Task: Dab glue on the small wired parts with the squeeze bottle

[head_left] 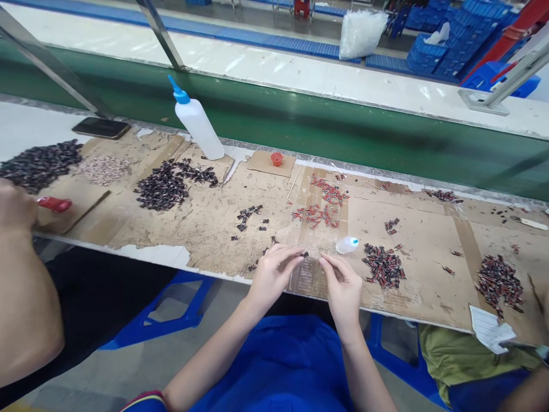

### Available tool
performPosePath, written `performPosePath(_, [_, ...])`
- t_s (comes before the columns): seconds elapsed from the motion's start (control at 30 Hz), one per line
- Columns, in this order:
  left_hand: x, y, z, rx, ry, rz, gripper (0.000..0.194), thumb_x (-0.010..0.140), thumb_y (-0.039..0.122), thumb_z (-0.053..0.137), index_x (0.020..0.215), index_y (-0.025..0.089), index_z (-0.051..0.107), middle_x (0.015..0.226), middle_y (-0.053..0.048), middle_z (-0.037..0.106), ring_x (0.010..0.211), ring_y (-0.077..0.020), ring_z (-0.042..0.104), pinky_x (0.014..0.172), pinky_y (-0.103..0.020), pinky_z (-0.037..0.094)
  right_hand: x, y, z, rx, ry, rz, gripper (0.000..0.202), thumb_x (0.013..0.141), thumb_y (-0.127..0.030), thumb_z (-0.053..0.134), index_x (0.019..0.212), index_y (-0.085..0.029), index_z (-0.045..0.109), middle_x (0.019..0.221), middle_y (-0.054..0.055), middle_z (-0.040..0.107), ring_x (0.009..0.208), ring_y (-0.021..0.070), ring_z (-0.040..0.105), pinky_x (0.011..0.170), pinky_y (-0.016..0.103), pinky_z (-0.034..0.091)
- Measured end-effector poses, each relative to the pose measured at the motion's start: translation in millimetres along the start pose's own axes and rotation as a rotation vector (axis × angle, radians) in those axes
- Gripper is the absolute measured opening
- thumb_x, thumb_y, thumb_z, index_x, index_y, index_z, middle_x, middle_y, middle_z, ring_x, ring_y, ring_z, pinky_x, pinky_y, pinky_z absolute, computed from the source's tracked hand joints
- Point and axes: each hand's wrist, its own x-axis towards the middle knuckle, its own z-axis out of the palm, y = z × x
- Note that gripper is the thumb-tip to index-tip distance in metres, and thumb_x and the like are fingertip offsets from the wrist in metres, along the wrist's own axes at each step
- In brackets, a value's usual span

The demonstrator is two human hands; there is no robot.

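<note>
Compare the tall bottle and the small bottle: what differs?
Size: the tall bottle is far bigger than the small bottle.
Top: the tall bottle has a long, pointed spout; the small bottle has a short tip.
Place: the tall bottle stands near the green strip; the small bottle is beside the right hand.
Shared: pale bodies, blue tops.

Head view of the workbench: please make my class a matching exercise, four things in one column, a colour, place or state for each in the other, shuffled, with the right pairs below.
Things:
1. tall bottle
2. phone
3. small cup
4. left hand

Descriptions:
A. red, on a piece of cardboard
B. pinching a black piece
C. white, with a blue cap
D. dark, lying flat

Pairs: 1-C, 2-D, 3-A, 4-B
</note>
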Motion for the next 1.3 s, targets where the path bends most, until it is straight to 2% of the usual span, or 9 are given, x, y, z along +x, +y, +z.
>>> performPosePath(0.13, [-0.3,5.0,3.3,-0.001,0.004,0.038,0.016,0.088,0.027,0.062,0.096,0.022,0.075,0.089,-0.007,0.075,0.088,-0.0204,0.066,0.081,-0.034,0.055,-1.2,-9.4,7.5,0.122,0.065,0.066,0.017,0.081,-0.033,0.066,0.082,-0.018,0.074,0.080,0.006,0.073,0.070,0.0178,0.067,0.067,0.032,0.057])
performPosePath(0.27, [0.9,6.9,2.8,0.044,0.025,0.098,0.015,0.089,0.026,0.061,0.093,0.023,0.075,0.086,-0.007,0.075,0.089,-0.0219,0.065,0.082,-0.037,0.054,1.6,-13.0,10.8,0.091,0.052,0.018,0.017,0.081,-0.033,0.066,0.083,-0.018,0.074,0.085,0.007,0.073,0.079,0.0197,0.069,0.073,0.032,0.058])
performPosePath(0.47, [1.9,12.6,-1.9,0.027,0.046,0.173,0.016,0.089,0.022,0.059,0.092,0.021,0.075,0.084,-0.007,0.075,0.088,-0.0221,0.064,0.080,-0.037,0.055,-2.3,-14.5,16.3,0.029,0.014,-0.044,0.022,0.084,-0.036,0.062,0.084,-0.017,0.072,0.087,0.009,0.075,0.079,0.0197,0.071,0.070,0.031,0.060])
performPosePath(0.73, [-9.1,30.2,-10.2,-0.122,0.061,0.047,0.012,0.084,0.020,0.063,0.084,0.021,0.075,0.083,-0.006,0.073,0.085,-0.0201,0.066,0.079,-0.033,0.056,-14.4,-20.4,19.1,0.051,0.017,-0.185,0.021,0.086,-0.035,0.061,0.082,-0.017,0.071,0.083,0.009,0.074,0.077,0.0195,0.072,0.071,0.031,0.060])
performPosePath(0.97, [-14.7,39.4,-9.4,-0.122,0.055,0.047,0.011,0.082,0.020,0.062,0.082,0.020,0.072,0.083,-0.006,0.072,0.084,-0.0191,0.066,0.081,-0.032,0.054,-20.0,-26.0,9.4,0.023,0.023,-0.235,0.019,0.086,-0.032,0.061,0.085,-0.017,0.074,0.086,0.009,0.075,0.080,0.0203,0.072,0.073,0.033,0.060])
performPosePath(1.17, [-18.1,37.7,-5.7,-0.133,0.029,-0.003,0.011,0.079,0.020,0.059,0.081,0.021,0.070,0.083,-0.004,0.071,0.086,-0.0191,0.063,0.082,-0.032,0.052,-19.7,-26.2,-3.8,-0.027,-0.084,-0.259,0.019,0.086,-0.028,0.060,0.096,-0.018,0.074,0.091,0.009,0.076,0.079,0.0197,0.073,0.072,0.032,0.061])
performPosePath(1.3, [-18.0,31.8,-1.7,-0.191,-0.021,-0.039,0.011,0.078,0.019,0.060,0.081,0.020,0.070,0.086,-0.004,0.071,0.087,-0.0191,0.064,0.084,-0.033,0.052,-16.5,-24.9,-12.4,-0.121,-0.119,-0.408,0.018,0.087,-0.024,0.059,0.097,-0.020,0.073,0.086,0.007,0.075,0.076,0.0180,0.072,0.070,0.030,0.061])
